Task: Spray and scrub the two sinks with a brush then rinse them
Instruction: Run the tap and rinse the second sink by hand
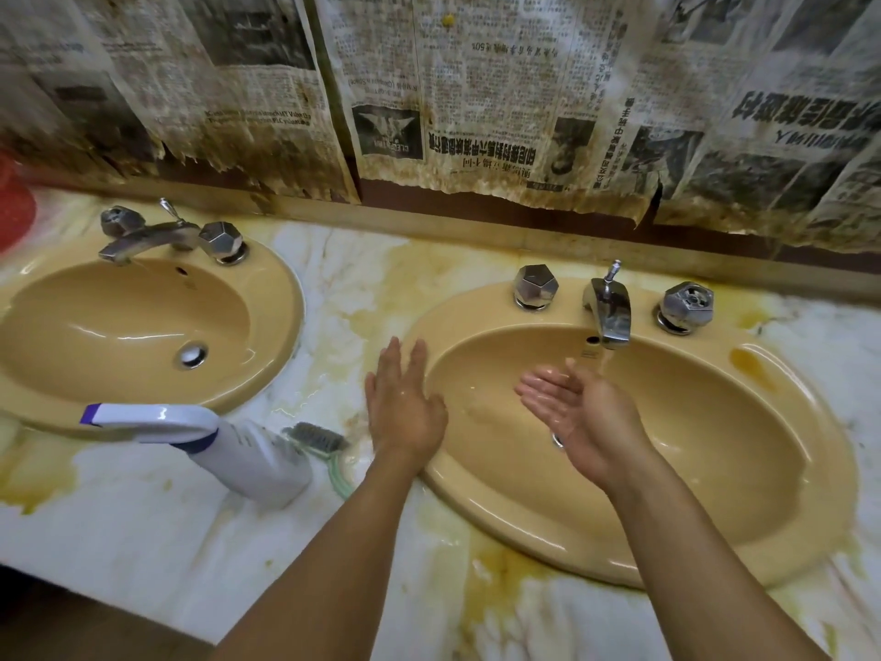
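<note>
Two tan oval sinks are set in a stained marble counter: the left sink [267, 298] and the right sink [715, 498]. Water runs from the right sink's chrome tap [609, 311]. My right hand [574, 412] is over the right basin, palm up and wet, fingers straight, just below the stream. My left hand [405, 405] hovers flat at the right sink's left rim, fingers straight, holding nothing. A white and purple spray bottle [224, 446] lies on its side between the sinks. Beside it lies a scrub brush [320, 438] with a green handle.
The left sink has its own chrome tap [157, 233] with two faceted knobs. A red basket [14, 207] stands at the far left edge. Stained, torn newspaper [476, 97] covers the wall behind. Yellow stains mark the counter [343, 288].
</note>
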`<action>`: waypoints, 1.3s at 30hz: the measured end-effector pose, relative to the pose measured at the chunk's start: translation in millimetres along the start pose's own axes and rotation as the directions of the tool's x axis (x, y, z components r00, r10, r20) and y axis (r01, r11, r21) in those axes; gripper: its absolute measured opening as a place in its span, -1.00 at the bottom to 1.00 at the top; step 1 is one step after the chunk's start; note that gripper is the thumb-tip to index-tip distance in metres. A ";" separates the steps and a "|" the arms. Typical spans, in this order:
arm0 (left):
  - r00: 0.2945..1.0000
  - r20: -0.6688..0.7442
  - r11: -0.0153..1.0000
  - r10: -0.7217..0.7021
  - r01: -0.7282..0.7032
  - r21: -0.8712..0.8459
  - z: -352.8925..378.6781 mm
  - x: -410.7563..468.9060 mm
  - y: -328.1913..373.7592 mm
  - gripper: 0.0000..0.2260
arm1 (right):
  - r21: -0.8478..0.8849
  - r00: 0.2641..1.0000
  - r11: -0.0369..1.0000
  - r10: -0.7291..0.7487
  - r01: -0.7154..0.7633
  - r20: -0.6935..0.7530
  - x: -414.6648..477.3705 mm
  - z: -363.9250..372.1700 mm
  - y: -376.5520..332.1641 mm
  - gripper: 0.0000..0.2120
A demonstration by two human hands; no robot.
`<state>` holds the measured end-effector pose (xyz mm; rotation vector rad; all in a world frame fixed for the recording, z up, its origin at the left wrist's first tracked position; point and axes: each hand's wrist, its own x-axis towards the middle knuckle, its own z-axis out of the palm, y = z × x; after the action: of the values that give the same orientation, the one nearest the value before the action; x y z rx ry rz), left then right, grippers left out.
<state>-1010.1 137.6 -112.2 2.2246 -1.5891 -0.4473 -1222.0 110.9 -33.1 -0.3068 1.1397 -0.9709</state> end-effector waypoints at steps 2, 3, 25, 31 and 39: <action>0.999 -0.021 0.998 -0.046 0.045 -0.041 2.1 -22.5 7.4 -0.24 | 0.176 0.993 0.983 0.063 -0.044 -0.104 15.3 -36.9 -9.2 -0.61; 0.997 -0.021 0.995 -0.075 0.073 -0.066 3.5 -34.2 10.2 -0.23 | 0.265 0.987 0.962 0.096 -0.060 -0.125 20.7 -50.4 -13.7 -0.60; 0.982 -0.010 0.962 -0.189 0.183 -0.202 3.4 -60.4 28.3 -0.14 | -0.396 0.962 0.915 0.175 -0.080 0.209 -33.2 13.6 -2.2 -0.65; 0.975 0.052 0.943 -0.216 0.222 -0.248 11.2 -104.0 37.3 -0.12 | 0.031 0.992 0.992 0.127 -0.126 -0.027 1.1 -46.8 -4.1 -0.62; 0.970 0.138 0.969 -0.198 0.215 -0.119 -6.9 -52.7 22.5 -0.09 | 0.515 0.987 0.848 0.161 -0.128 -0.020 44.9 -68.7 -20.6 -0.60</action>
<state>-1042.2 181.7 -93.2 2.3074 -1.3461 -0.7432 -1288.0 81.5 -77.1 0.2425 0.9013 -1.1138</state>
